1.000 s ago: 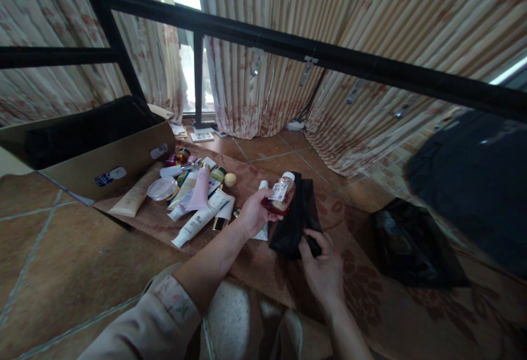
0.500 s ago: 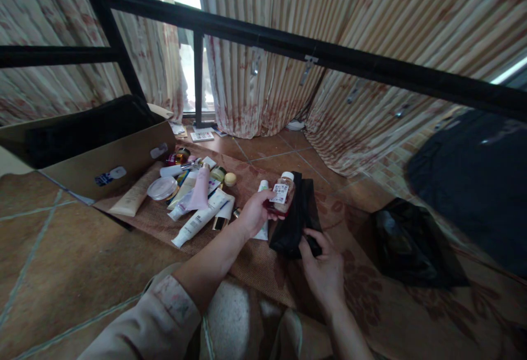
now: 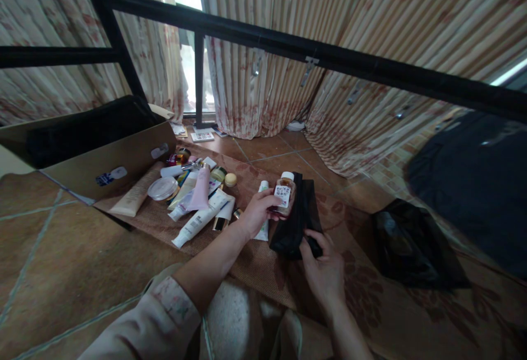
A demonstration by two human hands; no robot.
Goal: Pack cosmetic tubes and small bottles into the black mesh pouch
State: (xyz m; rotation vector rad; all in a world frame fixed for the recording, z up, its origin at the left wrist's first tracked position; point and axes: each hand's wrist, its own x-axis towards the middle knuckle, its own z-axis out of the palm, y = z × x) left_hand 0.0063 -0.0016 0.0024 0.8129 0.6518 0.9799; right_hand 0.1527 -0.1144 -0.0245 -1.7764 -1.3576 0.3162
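Observation:
My left hand [image 3: 260,214] is closed around a small clear bottle [image 3: 287,189] with a white cap, a white printed label and reddish-brown contents. The bottle is held over the left side of a black pouch [image 3: 300,214] lying on the brown patterned cloth. At the pouch's near edge, my right hand [image 3: 323,264] pinches the dark material between thumb and fingers. A white tube [image 3: 262,232] lies beside the pouch, partly behind my left hand. Left of my left hand is a pile of tubes and jars, with a pink tube [image 3: 200,190] and a white tube [image 3: 201,220] on top.
A cardboard box [image 3: 135,154] holding something black stands at the left. Another black bag [image 3: 411,245] lies at the right on the cloth [image 3: 358,294]. A dark metal rail [image 3: 263,36] crosses in front of the curtains [image 3: 242,91].
The bottle has turned slightly in my left hand, so its label faces me a little more. My right hand stays on the pouch.

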